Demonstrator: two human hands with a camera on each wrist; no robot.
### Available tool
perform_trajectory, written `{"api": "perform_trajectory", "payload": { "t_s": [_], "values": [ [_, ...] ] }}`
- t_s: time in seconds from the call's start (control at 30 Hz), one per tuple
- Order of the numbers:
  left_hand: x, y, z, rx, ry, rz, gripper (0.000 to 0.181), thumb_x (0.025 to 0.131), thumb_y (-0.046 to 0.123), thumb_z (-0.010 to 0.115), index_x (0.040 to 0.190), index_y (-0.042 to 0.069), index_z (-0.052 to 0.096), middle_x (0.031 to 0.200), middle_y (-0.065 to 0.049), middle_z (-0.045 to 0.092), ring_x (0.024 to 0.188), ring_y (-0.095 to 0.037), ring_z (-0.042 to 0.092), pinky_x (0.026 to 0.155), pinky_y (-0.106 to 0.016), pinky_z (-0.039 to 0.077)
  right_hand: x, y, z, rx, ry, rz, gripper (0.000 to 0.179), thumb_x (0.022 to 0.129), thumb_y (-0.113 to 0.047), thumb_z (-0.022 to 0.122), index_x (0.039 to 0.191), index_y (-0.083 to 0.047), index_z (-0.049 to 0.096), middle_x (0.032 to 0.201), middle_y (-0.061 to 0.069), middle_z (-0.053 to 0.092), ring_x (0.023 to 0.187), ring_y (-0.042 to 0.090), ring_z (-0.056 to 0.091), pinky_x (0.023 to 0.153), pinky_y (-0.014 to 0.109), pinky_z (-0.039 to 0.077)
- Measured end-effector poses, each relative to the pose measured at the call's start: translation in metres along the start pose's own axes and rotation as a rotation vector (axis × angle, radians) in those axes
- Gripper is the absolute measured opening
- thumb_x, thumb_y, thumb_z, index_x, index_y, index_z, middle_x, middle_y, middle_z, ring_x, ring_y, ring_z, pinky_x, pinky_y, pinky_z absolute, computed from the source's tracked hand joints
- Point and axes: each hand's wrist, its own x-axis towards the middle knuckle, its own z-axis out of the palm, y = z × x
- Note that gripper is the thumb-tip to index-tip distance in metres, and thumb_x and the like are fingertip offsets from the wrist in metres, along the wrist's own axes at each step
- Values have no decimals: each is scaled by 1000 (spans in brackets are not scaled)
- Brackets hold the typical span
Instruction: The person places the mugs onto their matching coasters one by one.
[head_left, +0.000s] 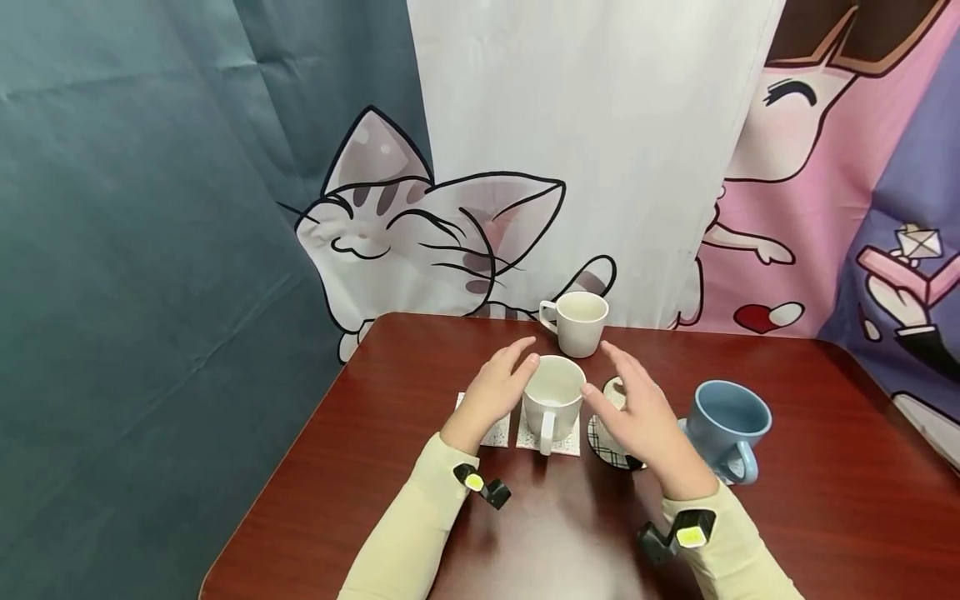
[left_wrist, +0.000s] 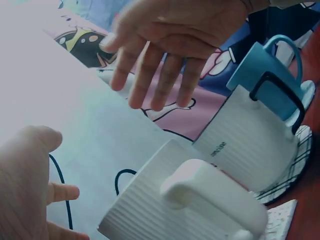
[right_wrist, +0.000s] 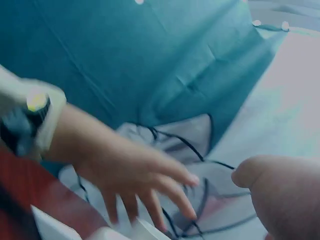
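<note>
A white ribbed mug (head_left: 553, 412) stands upright on a square speckled coaster (head_left: 567, 446), its handle facing me. My left hand (head_left: 491, 387) is beside its left rim, fingers extended and holding nothing. On the mug's other side is my right hand (head_left: 641, 421), thumb near the rim and fingers spread; the left wrist view also shows its straight fingers (left_wrist: 142, 82). Partly hidden behind the right hand, a pale mug (left_wrist: 245, 140) with a black handle sits on a round plaid coaster (head_left: 604, 448). In the right wrist view the left hand (right_wrist: 127, 170) appears slightly blurred, fingers apart.
Another white mug (head_left: 581, 333) stands at the back edge of the brown table (head_left: 315, 500), handle to the left. A blue mug (head_left: 716, 433) is to the right, over a coaster. Part of a second speckled coaster (head_left: 497, 433) shows by the left wrist. Printed cloth (head_left: 600, 125) hangs behind.
</note>
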Motion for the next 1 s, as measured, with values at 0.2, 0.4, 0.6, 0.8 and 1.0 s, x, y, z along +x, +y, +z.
{"api": "perform_trajectory", "payload": {
  "t_s": [0.2,0.4,0.6,0.8,1.0],
  "values": [
    [18,7,1,63,42,25,57,102,53,46,153,28,44,154,-6,46,139,-29,47,109,-53,41,3,26,-18,-67,-22,90,71,100,-42,61,157,-9,35,155,22,41,140,44,41,107,66,37],
    [45,19,4,114,44,-1,60,99,53,53,152,28,44,149,-4,51,133,-26,53,104,-52,46,4,41,-29,-70,-14,138,72,100,-44,59,157,-8,34,154,26,39,137,48,42,102,67,41],
    [81,28,5,145,61,-54,66,93,55,60,150,25,46,146,-4,54,129,-25,55,102,-49,47,7,47,-31,-76,13,133,69,101,-40,59,155,-4,36,151,29,42,136,49,42,103,67,40],
    [113,29,10,123,33,-89,72,91,54,66,151,19,46,147,-8,52,132,-28,52,105,-50,44,8,47,-35,-80,10,136,68,101,-41,59,154,-3,37,150,30,42,136,50,42,104,68,37],
    [129,22,17,22,-14,-121,76,90,51,70,152,16,44,150,-11,50,133,-28,51,108,-47,42,8,46,-34,-58,-3,130,68,101,-40,59,154,-2,38,150,28,44,135,48,44,103,67,40]
  ]
}}
